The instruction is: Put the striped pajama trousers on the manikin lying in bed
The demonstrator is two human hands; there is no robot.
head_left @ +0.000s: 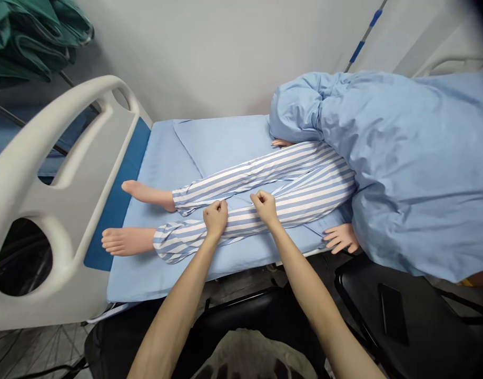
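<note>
Mid-frame, the left hand [216, 217] and right hand [265, 206] were balled over striped trousers [318, 192], any hold on them impossible to tell; the trousers were already worn, feet [126, 242] left bare.

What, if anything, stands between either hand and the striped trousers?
Nothing visible: the left hand and right hand, both closed, are at the striped trousers. The blue cloth hides the waist end, away from both hands.

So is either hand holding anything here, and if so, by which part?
The left hand and right hand are curled into fists over the striped trousers, with nothing visible in them; whether they pinch any cloth cannot be told.
</note>
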